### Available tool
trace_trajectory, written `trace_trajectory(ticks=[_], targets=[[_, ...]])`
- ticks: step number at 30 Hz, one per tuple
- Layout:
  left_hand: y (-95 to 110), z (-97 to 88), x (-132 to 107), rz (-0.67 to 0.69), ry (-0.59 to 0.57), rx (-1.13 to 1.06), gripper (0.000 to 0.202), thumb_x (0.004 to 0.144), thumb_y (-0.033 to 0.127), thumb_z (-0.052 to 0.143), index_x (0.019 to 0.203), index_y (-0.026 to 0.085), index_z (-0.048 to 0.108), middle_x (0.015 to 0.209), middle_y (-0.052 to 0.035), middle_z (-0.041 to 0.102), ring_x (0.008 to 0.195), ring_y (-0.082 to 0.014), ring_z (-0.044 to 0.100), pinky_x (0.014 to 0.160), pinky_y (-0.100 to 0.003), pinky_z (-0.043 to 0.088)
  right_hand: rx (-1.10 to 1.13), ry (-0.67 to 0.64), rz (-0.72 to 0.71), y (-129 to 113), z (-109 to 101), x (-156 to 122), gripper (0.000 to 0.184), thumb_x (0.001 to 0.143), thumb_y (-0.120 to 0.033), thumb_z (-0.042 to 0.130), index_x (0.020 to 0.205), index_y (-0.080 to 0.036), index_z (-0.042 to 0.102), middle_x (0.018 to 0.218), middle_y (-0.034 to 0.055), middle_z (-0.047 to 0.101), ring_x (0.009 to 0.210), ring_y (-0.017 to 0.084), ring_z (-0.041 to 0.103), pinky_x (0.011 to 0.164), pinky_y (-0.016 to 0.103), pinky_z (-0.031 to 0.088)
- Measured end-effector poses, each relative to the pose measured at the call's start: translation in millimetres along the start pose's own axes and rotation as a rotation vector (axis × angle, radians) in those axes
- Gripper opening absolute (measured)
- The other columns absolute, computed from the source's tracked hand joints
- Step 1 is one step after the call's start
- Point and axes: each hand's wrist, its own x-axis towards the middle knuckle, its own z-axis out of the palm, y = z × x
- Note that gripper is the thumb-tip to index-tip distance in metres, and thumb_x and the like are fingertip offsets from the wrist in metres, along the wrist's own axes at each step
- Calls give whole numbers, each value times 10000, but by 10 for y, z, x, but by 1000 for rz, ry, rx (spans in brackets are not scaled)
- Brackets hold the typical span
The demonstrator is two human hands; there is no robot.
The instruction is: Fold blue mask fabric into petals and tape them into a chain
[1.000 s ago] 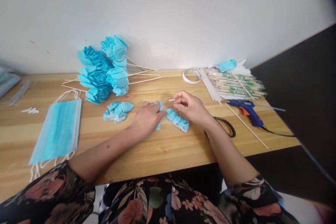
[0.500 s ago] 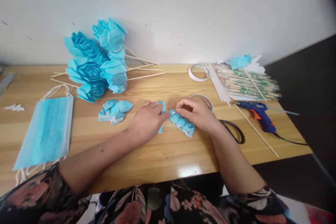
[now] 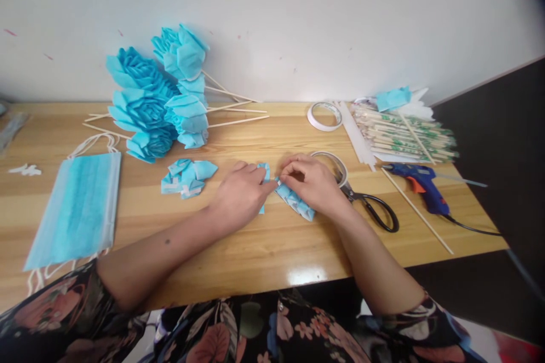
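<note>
My left hand [image 3: 238,193] rests closed on the table over a narrow blue fabric strip [image 3: 261,204], whose ends show past the fingers. Its index finger reaches to the tip of a pleated blue fabric piece [image 3: 296,202]. There my right hand [image 3: 313,181] is closed, thumb and index finger pinching that piece's upper end beside a small white tape patch. Whether the tape's backing is between the fingertips I cannot tell. Left of my hands lies a small pile of folded blue fabric pieces [image 3: 187,177] with white tape patches.
Blue fabric flowers on sticks [image 3: 149,108] lie at the back left, with face masks [image 3: 76,204] in front. Tape rolls [image 3: 324,116], scissors [image 3: 378,212] partly behind my hand, wrapped sticks [image 3: 404,136], a loose stick [image 3: 419,210] and a glue gun [image 3: 426,184] lie right.
My right hand has shifted slightly left, closer to my left fingertip, showing more of the scissors. The view has moved a little.
</note>
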Motion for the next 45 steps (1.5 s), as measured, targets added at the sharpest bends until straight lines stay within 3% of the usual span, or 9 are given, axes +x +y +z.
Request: trace_trajectory(ticks=[9,16,17,20,22,26,31,38,45], targets=[[-22,-25,16,0,153,-71,333,978,156,409,862,191,719,703,-36,580,683,-172,496,668,-330,353,-181,18,6,-101,18,-23,105,826,-160,650,735,-209,632,873,46,677,844,216,614,741,344,433],[10,24,53,-26,10,-44,324,994,209,417,964,203,740,731,-50,565,752,-201,521,706,-349,365,-186,20,8,-86,31,-21,75,810,-167,653,758,-205,616,828,42,653,780,199,597,691,319,409],[11,21,51,-26,0,-35,319,994,213,422,968,202,739,734,-51,563,761,-205,523,710,-349,365,-186,49,21,-70,29,-25,52,807,-170,660,808,-203,619,839,45,655,774,201,598,687,319,412],[12,2,41,-21,-18,-14,308,998,229,425,991,206,732,749,-52,564,772,-212,520,713,-349,366,-164,182,71,-7,4,-40,215,791,-151,665,993,-196,606,898,55,670,750,198,606,681,320,430],[13,-8,35,-21,-35,-11,305,1002,242,422,1015,209,725,765,-53,567,780,-215,519,720,-353,370,-133,218,48,29,-16,-52,221,807,-148,650,1017,-202,603,913,51,682,750,193,615,690,317,443],[19,-23,33,-18,-64,-4,306,999,236,415,1038,202,716,787,-58,568,803,-219,526,735,-356,380,-163,106,-77,39,-23,-60,75,869,-227,652,939,-204,639,900,57,697,831,212,636,724,320,447],[29,-20,32,-16,-42,-26,315,991,200,408,1012,184,722,779,-66,578,795,-223,531,734,-364,381,-218,28,-79,8,-4,-33,49,891,-203,627,918,-204,667,925,65,701,854,215,640,722,316,439],[42,49,1,-8,94,-42,298,964,155,435,983,200,729,743,-50,600,722,-203,537,700,-358,371,-204,-10,-115,31,-60,-48,201,958,-155,504,1005,-204,692,998,69,712,930,210,654,793,313,459],[50,23,-4,4,201,-92,308,954,137,422,1016,192,719,749,-51,635,724,-182,558,692,-341,386,-295,-54,-172,-18,-87,-56,153,947,-156,540,930,-179,690,930,73,687,890,213,634,771,310,440]])
